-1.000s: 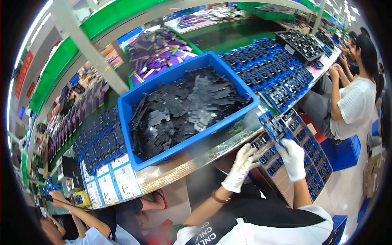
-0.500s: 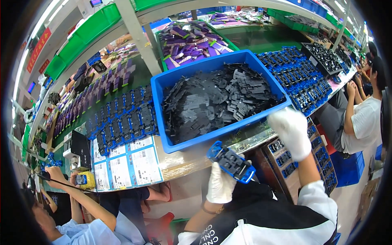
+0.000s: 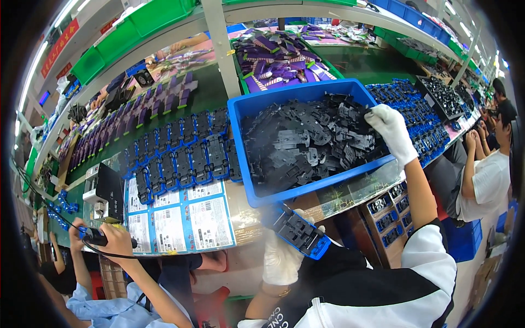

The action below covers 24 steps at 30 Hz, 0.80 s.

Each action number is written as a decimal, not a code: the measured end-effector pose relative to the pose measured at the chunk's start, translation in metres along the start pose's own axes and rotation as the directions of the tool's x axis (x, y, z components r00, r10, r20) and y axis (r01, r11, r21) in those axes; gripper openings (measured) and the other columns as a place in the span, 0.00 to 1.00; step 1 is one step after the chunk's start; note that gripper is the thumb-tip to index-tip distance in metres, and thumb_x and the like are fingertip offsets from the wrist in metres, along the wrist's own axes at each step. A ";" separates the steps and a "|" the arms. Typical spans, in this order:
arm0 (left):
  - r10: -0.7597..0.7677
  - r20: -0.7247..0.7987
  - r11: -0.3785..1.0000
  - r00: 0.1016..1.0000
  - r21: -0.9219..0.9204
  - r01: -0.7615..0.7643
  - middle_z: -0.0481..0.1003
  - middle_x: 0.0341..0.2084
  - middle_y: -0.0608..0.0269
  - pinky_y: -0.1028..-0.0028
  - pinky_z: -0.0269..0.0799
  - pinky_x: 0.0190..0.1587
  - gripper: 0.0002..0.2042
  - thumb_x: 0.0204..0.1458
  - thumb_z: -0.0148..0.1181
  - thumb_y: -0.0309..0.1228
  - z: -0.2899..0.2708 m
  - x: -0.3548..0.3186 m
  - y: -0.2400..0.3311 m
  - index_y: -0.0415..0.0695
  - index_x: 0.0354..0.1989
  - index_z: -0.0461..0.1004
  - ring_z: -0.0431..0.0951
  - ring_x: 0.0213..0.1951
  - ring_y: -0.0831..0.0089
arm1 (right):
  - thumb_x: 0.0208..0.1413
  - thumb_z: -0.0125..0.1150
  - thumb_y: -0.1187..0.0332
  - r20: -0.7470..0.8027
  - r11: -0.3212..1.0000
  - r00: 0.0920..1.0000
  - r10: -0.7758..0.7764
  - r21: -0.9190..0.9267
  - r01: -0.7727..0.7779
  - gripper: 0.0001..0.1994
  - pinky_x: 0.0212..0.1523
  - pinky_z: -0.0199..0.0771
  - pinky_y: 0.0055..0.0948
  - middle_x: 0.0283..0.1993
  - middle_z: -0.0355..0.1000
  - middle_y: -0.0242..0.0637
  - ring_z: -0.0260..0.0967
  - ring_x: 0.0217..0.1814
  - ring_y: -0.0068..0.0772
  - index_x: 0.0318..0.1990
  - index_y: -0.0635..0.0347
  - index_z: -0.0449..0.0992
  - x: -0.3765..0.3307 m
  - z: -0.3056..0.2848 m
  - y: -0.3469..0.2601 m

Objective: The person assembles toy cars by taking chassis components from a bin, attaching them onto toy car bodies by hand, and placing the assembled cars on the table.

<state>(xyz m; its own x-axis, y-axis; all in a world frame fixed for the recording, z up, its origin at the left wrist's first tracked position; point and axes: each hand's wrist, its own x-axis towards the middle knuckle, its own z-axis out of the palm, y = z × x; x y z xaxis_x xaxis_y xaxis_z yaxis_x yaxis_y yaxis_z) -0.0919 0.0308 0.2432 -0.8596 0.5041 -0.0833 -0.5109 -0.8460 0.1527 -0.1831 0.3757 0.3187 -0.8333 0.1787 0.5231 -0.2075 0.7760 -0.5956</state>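
Observation:
My left hand, in a white glove, is closed around a blue toy car chassis with a black underside, held tilted in front of the table edge. Just beyond it stands a large blue bin heaped with flat black plastic parts. My right hand, also gloved in white, is over the bin's right rim. Its fingers are pinched together beside the black parts at that end. Whether a part is between those fingertips, I cannot make out.
Rows of blue-and-black chassis lie left of the bin, with more rows to its right. Printed sheets cover the table's front left. A co-worker's hands hold a dark corded tool. Behind the bin, a green tray holds purple pieces.
My right hand has moved from outside the bin's near right corner up over its right rim. My left hand keeps hold of the chassis. The co-worker at left now holds up a dark tool.

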 end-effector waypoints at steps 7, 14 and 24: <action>-0.055 0.032 0.998 0.998 0.034 0.054 0.65 0.62 0.53 0.36 0.60 0.61 0.32 0.56 0.60 0.50 0.016 0.008 -0.003 0.50 0.66 0.60 0.70 0.58 0.50 | 0.58 0.66 0.63 0.263 0.653 0.889 0.376 0.605 -0.455 0.14 0.31 0.66 0.14 0.37 0.75 0.26 0.68 0.32 0.15 0.44 0.65 0.77 -0.026 0.007 -0.058; -0.132 0.103 0.991 0.986 0.035 0.129 0.56 0.69 0.60 0.41 0.64 0.63 0.36 0.57 0.58 0.52 0.037 0.008 -0.022 0.49 0.70 0.53 0.69 0.61 0.55 | 0.58 0.65 0.65 0.458 0.658 0.853 0.249 0.566 -0.496 0.17 0.39 0.71 0.18 0.40 0.76 0.28 0.71 0.40 0.16 0.50 0.67 0.77 -0.051 0.022 -0.079; -0.204 -0.025 0.979 0.979 0.011 0.205 0.69 0.57 0.46 0.35 0.63 0.58 0.36 0.56 0.57 0.56 0.038 0.023 -0.059 0.48 0.67 0.59 0.72 0.56 0.47 | 0.56 0.63 0.64 0.438 0.939 0.857 -0.272 0.315 0.137 0.12 0.37 0.73 0.36 0.33 0.76 0.39 0.74 0.36 0.45 0.44 0.58 0.78 -0.067 0.028 -0.061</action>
<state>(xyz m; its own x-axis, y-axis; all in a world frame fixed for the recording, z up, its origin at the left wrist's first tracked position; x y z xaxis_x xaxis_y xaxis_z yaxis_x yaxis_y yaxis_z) -0.0818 0.0987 0.2695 -0.7369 0.6620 -0.1371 -0.6760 -0.7227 0.1437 -0.1285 0.2993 0.3031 -0.8820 -0.3231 0.3431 -0.4705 0.5632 -0.6793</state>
